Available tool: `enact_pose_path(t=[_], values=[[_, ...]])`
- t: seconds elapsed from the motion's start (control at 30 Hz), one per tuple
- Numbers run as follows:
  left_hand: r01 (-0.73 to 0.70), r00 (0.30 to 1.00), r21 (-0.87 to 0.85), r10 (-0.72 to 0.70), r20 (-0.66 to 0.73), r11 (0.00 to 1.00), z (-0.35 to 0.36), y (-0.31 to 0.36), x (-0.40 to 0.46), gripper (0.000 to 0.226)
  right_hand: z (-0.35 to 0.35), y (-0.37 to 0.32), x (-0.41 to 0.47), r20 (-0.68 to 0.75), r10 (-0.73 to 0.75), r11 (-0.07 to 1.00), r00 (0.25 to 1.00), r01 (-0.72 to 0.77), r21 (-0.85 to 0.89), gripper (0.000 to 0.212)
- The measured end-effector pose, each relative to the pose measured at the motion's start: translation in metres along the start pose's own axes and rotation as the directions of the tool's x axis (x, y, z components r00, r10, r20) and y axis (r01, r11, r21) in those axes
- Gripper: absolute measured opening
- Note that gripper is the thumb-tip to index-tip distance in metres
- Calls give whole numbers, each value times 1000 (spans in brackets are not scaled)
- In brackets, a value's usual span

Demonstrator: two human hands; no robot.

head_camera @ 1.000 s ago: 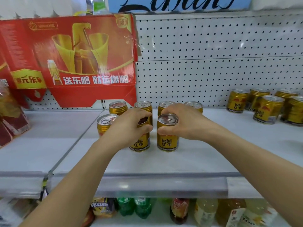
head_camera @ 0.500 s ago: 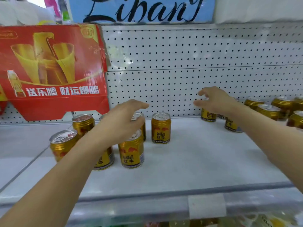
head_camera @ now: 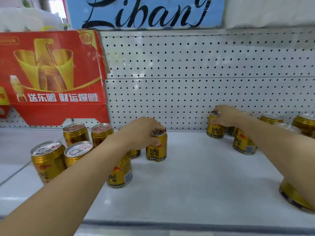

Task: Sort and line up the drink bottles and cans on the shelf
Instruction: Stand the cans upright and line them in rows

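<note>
White shelf (head_camera: 196,176) is carrying scattered gold cans. Left hand (head_camera: 141,132) is gripping one can (head_camera: 156,145), right hand (head_camera: 228,116) another (head_camera: 215,126). Probably next: sliding both into the left group.

Gold cans, hands and cartons on the white shelf (head_camera: 196,176)

Two hands: the left hand (head_camera: 141,132) grips one gold can (head_camera: 156,147), with six more cans (head_camera: 47,160) clustered beside and behind that grip; the right hand (head_camera: 228,117) grips another can (head_camera: 215,128), with at least five further cans (head_camera: 243,143) around and right of it, some cut off. One red carton (head_camera: 51,75), one blue sign (head_camera: 144,12).
</note>
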State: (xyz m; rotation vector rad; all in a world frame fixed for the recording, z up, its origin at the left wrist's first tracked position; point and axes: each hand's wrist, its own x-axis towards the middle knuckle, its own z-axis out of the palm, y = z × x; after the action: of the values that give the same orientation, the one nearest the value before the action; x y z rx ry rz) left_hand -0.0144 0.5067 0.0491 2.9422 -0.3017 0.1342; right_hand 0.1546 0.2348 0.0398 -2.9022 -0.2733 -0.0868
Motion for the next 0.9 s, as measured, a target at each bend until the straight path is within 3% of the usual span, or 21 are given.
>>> enact_pose_path(t=[0.23,0.43,0.9], values=[[-31,999,-29,30,-22,999,1,-1,3,42,-5,-42,-46,70,-147,988,987,144,49,57],[-47,999,-2,47,-28,999,1,0,5,45,6,-83,-95,21,-283,954,959,279,111,61],[-76,996,64,79,-35,995,7,-3,6,46,14,-94,-109,42,-247,964,968,240,115,64]])
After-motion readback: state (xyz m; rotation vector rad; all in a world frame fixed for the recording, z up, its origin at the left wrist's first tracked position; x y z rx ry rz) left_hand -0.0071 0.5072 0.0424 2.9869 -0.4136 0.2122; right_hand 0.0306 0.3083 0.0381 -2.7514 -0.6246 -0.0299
